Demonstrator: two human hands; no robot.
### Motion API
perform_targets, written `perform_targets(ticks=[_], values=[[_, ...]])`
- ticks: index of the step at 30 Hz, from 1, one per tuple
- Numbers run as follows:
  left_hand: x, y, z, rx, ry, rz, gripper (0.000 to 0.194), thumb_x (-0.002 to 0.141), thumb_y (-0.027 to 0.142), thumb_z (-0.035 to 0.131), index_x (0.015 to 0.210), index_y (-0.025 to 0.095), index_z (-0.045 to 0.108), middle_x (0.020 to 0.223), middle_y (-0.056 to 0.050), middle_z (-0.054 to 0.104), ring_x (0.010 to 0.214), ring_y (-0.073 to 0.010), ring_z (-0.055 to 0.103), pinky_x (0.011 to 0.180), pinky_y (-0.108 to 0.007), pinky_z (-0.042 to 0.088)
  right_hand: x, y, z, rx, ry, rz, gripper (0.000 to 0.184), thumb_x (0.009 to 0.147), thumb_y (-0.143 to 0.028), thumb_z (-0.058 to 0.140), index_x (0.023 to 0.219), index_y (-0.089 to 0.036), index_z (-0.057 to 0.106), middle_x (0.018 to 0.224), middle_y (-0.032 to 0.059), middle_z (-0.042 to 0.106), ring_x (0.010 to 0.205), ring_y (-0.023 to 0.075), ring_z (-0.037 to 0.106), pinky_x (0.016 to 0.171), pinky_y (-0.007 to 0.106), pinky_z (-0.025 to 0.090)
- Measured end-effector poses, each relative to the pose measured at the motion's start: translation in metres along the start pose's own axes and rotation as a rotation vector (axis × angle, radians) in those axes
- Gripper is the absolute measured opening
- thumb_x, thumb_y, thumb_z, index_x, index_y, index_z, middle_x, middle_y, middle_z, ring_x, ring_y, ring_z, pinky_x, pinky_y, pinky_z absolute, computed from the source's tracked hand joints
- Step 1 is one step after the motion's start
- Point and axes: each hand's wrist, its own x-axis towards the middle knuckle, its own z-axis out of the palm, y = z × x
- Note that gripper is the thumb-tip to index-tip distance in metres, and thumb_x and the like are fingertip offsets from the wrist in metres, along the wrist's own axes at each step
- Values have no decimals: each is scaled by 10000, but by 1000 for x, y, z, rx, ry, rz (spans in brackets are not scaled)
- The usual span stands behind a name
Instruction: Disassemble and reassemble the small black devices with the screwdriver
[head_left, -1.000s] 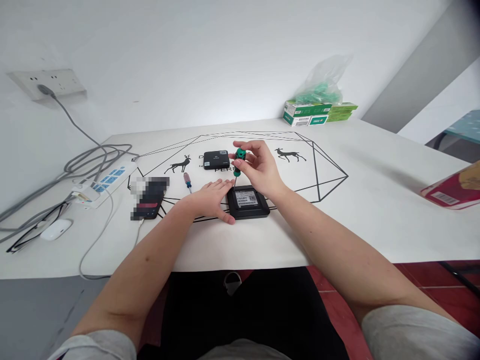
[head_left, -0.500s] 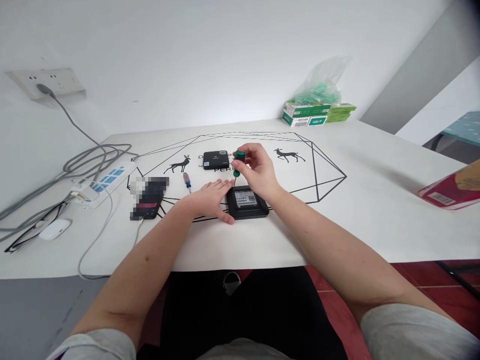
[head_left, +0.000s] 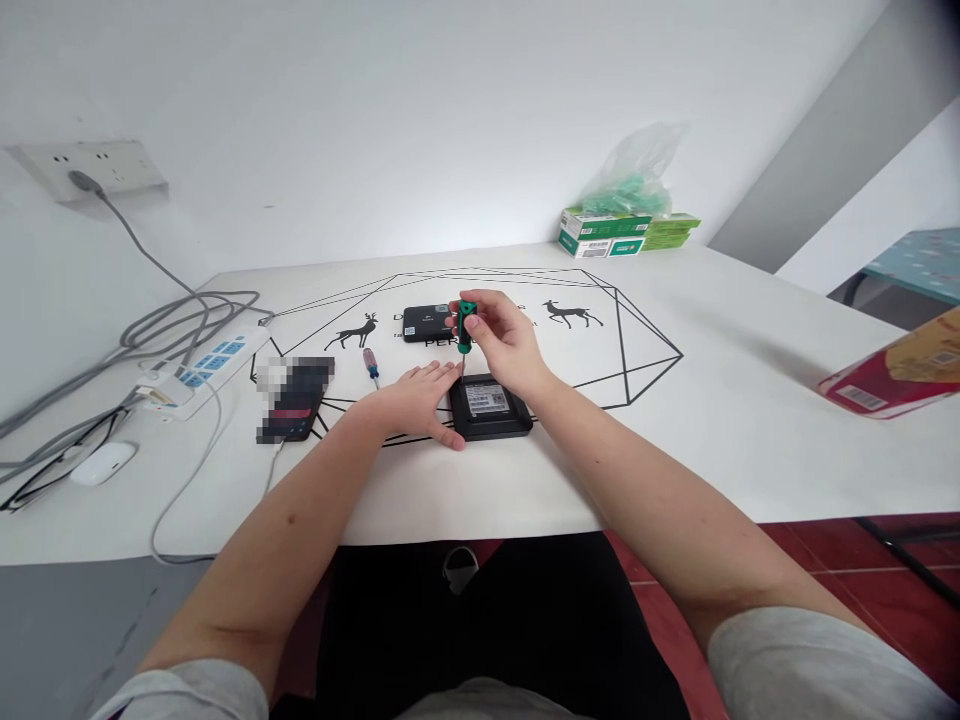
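So the black device [head_left: 493,411] sits flat on the white bench [head_left: 660,450], right in front of the person and between the two hands. It's a squarish, low-profile thing, all dark plastic with rounded corners and a chunky rim along the near side. Most of its face is taken up by a pale label [head_left: 487,399] with fine print and a barcode, way too small to read from here.

Right hand [head_left: 504,342] has its grip closed around a green-and-black screwdriver [head_left: 466,328], thumb and fingers wrapped on the handle. The driver's pretty much upright, and its thin metal shaft goes down to the device's far left corner. Can't tell what the tip is seated in.

Left hand [head_left: 420,402] isn't clutching anything: grip's open, palm down, fingers and thumb spread along the device's left side.

A second black box [head_left: 424,324] lies just past the hands, and a smaller screwdriver [head_left: 371,366] with a reddish, blue-ended handle is off to the left.
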Motion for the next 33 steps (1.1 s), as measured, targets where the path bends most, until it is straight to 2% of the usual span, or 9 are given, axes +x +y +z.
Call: perform_targets(ticks=[5, 7, 13, 15, 18, 22, 27, 29, 33], values=[[0, 2, -1, 6, -4, 2, 1573, 691, 1031, 659, 1824, 165, -6, 1886, -196, 41, 1731, -486, 61, 1385, -597, 143, 1, 3, 5, -238, 163, -54, 441, 905, -589, 847, 1220, -310, 714, 1218, 49, 713, 1025, 226, 683, 883, 439, 635], [0, 2, -1, 7, -4, 10, 1566, 691, 1034, 654, 1825, 180, -8, 1888, -188, 52, 1730, -489, 72, 1382, -607, 152, 1, 3, 7, -277, 191, -77, 440, 897, -582, 857, 1216, -310, 724, 1196, 47, 700, 993, 221, 664, 872, 435, 618], [-1, 3, -2, 23, -21, -18, 1583, 693, 1035, 657, 1824, 158, -22, 1889, -179, 13, 1731, -494, 32, 1394, -595, 114, 0, -1, 2, -177, 73, -77, 422, 1079, -631, 562, 1350, -346, 716, 1272, 64, 732, 1041, 237, 679, 884, 456, 631], [-1, 3, -3, 26, -28, -21, 1566, 708, 1029, 653, 1824, 160, -18, 1888, -179, 4, 1732, -490, 28, 1394, -589, 117, 1, -2, 1, -158, 45, -48, 423, 1073, -631, 580, 1354, -341, 707, 1213, 57, 753, 996, 230, 687, 859, 447, 630], [0, 2, -2, 35, -28, -6, 1531, 721, 1020, 649, 1828, 181, 5, 1889, -167, 2, 1734, -484, 15, 1392, -605, 113, 2, -1, 3, -188, 81, -55, 415, 1022, -634, 680, 1299, -326, 709, 1101, 36, 738, 888, 203, 656, 846, 437, 611], [1, 1, -2, 35, -20, 7, 1517, 725, 1007, 650, 1827, 188, 6, 1890, -161, 12, 1733, -483, 38, 1389, -614, 127, 0, -1, 6, -202, 121, -48, 466, 932, -658, 791, 1241, -319, 707, 1156, 41, 724, 914, 205, 639, 862, 441, 615], [0, 2, -2, 33, -25, -9, 1545, 704, 1026, 643, 1827, 165, 22, 1889, -159, 0, 1739, -464, 8, 1397, -597, 105, -2, -3, 5, -47, 54, -4, 423, 1036, -646, 643, 1332, -348, 691, 1261, 56, 728, 1085, 239, 688, 936, 474, 636], [-1, 2, -2, 34, -27, -13, 1552, 699, 1032, 641, 1826, 155, 34, 1889, -160, -1, 1741, -457, 8, 1400, -587, 96, -2, -2, 5, -6, 33, -3, 408, 1053, -639, 618, 1331, -348, 682, 1194, 45, 727, 1034, 225, 692, 906, 458, 639], [1, 2, -1, 35, -25, -12, 1550, 694, 1031, 645, 1827, 164, 38, 1888, -166, 5, 1738, -467, 24, 1395, -600, 110, 0, 3, 8, -82, 85, -17, 431, 967, -640, 758, 1249, -330, 659, 1052, 14, 652, 915, 194, 625, 848, 411, 626]])
